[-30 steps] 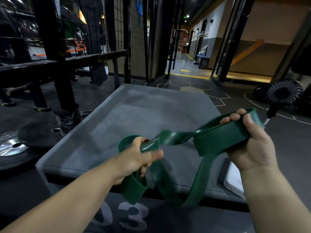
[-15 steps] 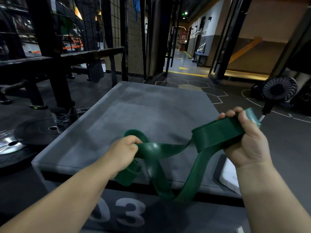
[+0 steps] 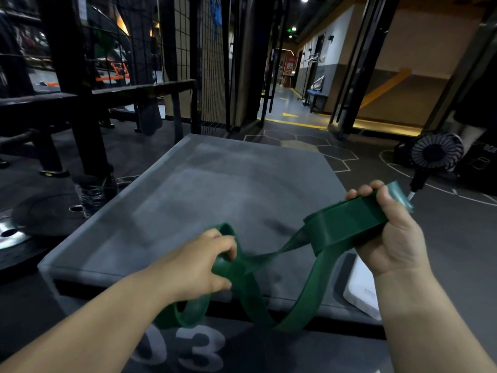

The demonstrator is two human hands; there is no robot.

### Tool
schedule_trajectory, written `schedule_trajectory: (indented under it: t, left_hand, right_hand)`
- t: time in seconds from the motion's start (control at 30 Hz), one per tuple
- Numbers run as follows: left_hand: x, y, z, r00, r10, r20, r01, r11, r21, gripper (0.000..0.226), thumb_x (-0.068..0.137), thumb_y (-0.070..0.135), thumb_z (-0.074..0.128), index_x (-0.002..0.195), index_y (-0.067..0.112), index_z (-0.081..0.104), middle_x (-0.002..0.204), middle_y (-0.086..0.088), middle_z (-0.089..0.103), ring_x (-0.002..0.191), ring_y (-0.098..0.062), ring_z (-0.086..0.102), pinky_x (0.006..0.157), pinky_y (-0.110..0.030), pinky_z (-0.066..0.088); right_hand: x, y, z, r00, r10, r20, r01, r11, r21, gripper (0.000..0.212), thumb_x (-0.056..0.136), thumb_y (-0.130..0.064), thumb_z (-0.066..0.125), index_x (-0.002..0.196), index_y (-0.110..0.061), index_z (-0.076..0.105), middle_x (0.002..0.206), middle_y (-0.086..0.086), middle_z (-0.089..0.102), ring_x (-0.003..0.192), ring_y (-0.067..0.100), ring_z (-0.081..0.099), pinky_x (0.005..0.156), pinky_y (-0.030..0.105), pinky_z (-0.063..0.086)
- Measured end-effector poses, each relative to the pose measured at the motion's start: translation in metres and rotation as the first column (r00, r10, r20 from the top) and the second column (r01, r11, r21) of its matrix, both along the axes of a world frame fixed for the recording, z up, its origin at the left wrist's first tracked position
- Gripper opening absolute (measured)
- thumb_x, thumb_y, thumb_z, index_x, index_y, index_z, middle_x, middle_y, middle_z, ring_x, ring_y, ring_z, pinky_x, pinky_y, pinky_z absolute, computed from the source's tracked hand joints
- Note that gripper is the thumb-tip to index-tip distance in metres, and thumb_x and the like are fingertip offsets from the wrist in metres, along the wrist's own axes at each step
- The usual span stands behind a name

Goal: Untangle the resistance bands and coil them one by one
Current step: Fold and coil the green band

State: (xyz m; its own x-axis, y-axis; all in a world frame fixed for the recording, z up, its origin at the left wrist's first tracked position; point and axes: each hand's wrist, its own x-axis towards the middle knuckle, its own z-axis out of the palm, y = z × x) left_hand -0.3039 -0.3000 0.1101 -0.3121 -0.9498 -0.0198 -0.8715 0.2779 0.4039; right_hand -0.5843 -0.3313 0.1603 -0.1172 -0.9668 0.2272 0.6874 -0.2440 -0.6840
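Right hand (image 3: 390,238): fingers curled round a flat stack of several turns of the green resistance band (image 3: 347,224), thumb pressed across the top of the stack; firm hold, raised above the right front corner of the box. Left hand (image 3: 196,265): fingers closed round a single loose stretch of the same band, lower and nearer the box's front edge. Between the two hands one strand runs taut with a half twist in it. A second strand drops from the coil in a long loop that hangs down past the front edge; a shorter loop hangs beneath the left hand. Whether either loop touches the box, cannot tell. The grey padded box (image 3: 215,184) carries a pale "03" (image 3: 185,348) on its front face. A white flat object (image 3: 361,289) lies against the box's right front corner. On the floor to the right, a small dark fan (image 3: 437,150); to the left, a black weight plate (image 3: 45,214) beside a black steel rack (image 3: 67,76), wire mesh (image 3: 188,63) behind it.
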Motion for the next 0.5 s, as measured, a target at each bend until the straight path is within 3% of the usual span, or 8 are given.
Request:
schedule_trajectory:
  t: [0.07, 0.13, 0.2, 0.3, 0.4, 0.5]
  left_hand:
    - [0.000, -0.003, -0.002, 0.999, -0.028, -0.035, 0.028, 1.000, -0.001, 0.021, 0.084, 0.047, 0.067, 0.098, 0.042, 0.052, 0.104, 0.021, 0.047, 0.091, -0.004, 0.053, 0.083, -0.029, 0.048]
    - [-0.001, -0.005, -0.001, 0.995, -0.035, -0.097, 0.037, 0.999, 0.013, 0.006, 0.091, 0.044, 0.058, 0.086, 0.041, 0.058, 0.087, 0.021, 0.058, 0.083, 0.000, 0.055, 0.075, -0.025, 0.045]
    - [-0.003, -0.005, 0.001, 0.984, -0.016, -0.177, 0.027, 0.998, 0.062, 0.019, 0.095, 0.038, 0.056, 0.076, 0.039, 0.058, 0.072, 0.024, 0.059, 0.070, 0.002, 0.054, 0.067, -0.025, 0.042]
    - [-0.005, -0.004, 0.007, 0.934, 0.012, -0.356, 0.021, 0.996, 0.089, 0.019, 0.096, 0.033, 0.055, 0.086, 0.019, 0.064, 0.076, 0.009, 0.060, 0.070, -0.004, 0.054, 0.075, -0.033, 0.046]
    - [-0.008, 0.002, 0.013, 0.818, -0.015, -0.575, 0.117, 0.983, 0.140, 0.024, 0.088, 0.042, 0.053, 0.095, 0.024, 0.068, 0.093, -0.001, 0.069, 0.088, -0.017, 0.065, 0.086, -0.032, 0.048]
    - [-0.015, 0.008, 0.016, 0.701, -0.033, -0.713, 0.251, 0.946, 0.203, 0.019, 0.093, 0.029, 0.054, 0.093, 0.017, 0.069, 0.087, 0.000, 0.069, 0.083, -0.012, 0.063, 0.081, -0.026, 0.048]
  right_hand:
    - [0.002, -0.001, -0.001, 1.000, 0.004, -0.026, -0.004, 1.000, 0.009, 0.003, 0.084, -0.022, 0.059, 0.085, -0.020, 0.059, 0.078, -0.004, 0.058, 0.079, 0.016, 0.065, 0.080, 0.030, 0.056]
    - [0.006, -0.001, -0.002, 0.998, 0.010, -0.056, -0.010, 1.000, 0.006, 0.003, 0.083, -0.020, 0.058, 0.085, -0.018, 0.058, 0.076, -0.002, 0.058, 0.078, 0.017, 0.065, 0.077, 0.031, 0.057]
    - [0.012, -0.001, -0.002, 0.994, 0.029, -0.103, -0.029, 1.000, 0.006, 0.005, 0.081, -0.018, 0.058, 0.086, -0.017, 0.057, 0.074, -0.001, 0.058, 0.075, 0.018, 0.066, 0.072, 0.031, 0.058]
    - [0.023, 0.003, -0.004, 0.976, 0.072, -0.207, -0.068, 0.997, 0.026, 0.011, 0.078, -0.017, 0.060, 0.088, -0.016, 0.056, 0.072, 0.000, 0.063, 0.075, 0.018, 0.067, 0.067, 0.032, 0.058]
    - [0.038, 0.009, -0.007, 0.941, 0.107, -0.321, -0.090, 0.994, 0.067, 0.017, 0.075, -0.016, 0.062, 0.091, -0.015, 0.058, 0.073, 0.002, 0.067, 0.075, 0.018, 0.068, 0.070, 0.034, 0.056]
    - [0.053, 0.016, -0.014, 0.874, 0.158, -0.459, -0.123, 0.987, 0.107, 0.016, 0.072, -0.013, 0.077, 0.082, -0.019, 0.067, 0.078, 0.005, 0.067, 0.076, 0.018, 0.065, 0.074, 0.033, 0.053]
